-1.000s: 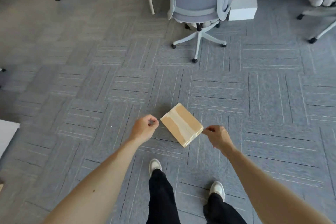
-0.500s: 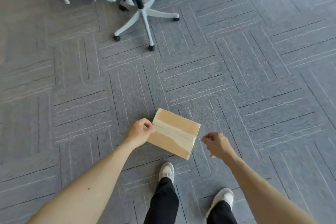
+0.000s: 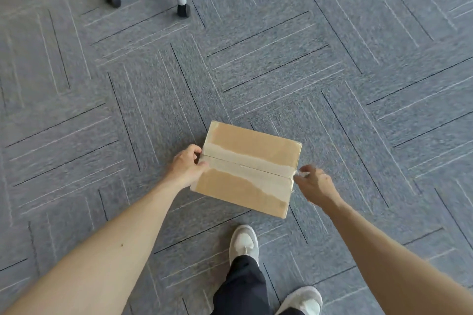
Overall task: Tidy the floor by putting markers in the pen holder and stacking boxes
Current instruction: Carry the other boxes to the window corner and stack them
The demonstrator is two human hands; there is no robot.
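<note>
A brown cardboard box [image 3: 249, 167], sealed with a strip of clear tape along its top seam, is in the middle of the view above the grey carpet. My left hand [image 3: 186, 167] grips its left end at the tape seam. At the box's right end is my right hand [image 3: 316, 184], fingers loosely spread and fingertips at the edge, not closed around it. No markers, pen holder or other boxes are in view.
Two legs of a white office chair with black castors [image 3: 183, 9] reach in at the top left. My shoes [image 3: 243, 241] and dark trousers are at the bottom centre. Grey patterned carpet tiles [image 3: 358, 84] surround the box on all sides.
The view has tilted down and closer to the floor, so the chair has slid out at the top. The box has turned flatter toward me. My right hand has come back to its right edge.
</note>
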